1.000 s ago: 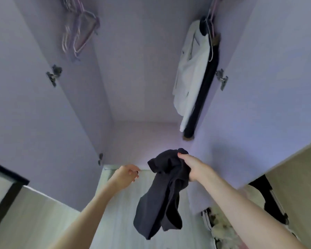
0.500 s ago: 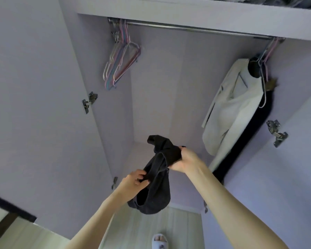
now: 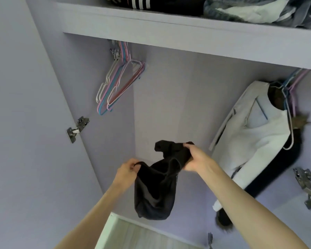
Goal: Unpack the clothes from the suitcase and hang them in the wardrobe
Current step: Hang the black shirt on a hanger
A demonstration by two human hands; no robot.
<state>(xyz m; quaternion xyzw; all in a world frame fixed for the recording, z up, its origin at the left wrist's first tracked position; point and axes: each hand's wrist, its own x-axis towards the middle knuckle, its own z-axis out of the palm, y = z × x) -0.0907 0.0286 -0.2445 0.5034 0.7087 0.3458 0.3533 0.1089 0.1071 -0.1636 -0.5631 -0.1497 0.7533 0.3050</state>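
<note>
A black garment [image 3: 156, 187] hangs bunched in front of the open wardrobe [image 3: 169, 97]. My left hand [image 3: 127, 170] pinches its left edge. My right hand [image 3: 196, 158] grips the bunched upper part a little higher and to the right. Several empty wire hangers [image 3: 118, 85], pink, blue and white, hang together at the left end of the rail. At the right end a white jacket [image 3: 255, 133] hangs on a hanger over a dark garment [image 3: 287, 169]. The suitcase is out of view.
A shelf [image 3: 187, 35] above the rail holds folded clothes [image 3: 241, 9]. The left door [image 3: 25, 141] stands open with a metal hinge [image 3: 77, 128]. Hinges [image 3: 307, 186] on the right door show at the right edge. Pale floor [image 3: 142, 236] lies below.
The view has tilted upward, bringing the shelf and rail into sight. My left hand has taken hold of the garment's edge, and both hands have raised it and drawn it apart.
</note>
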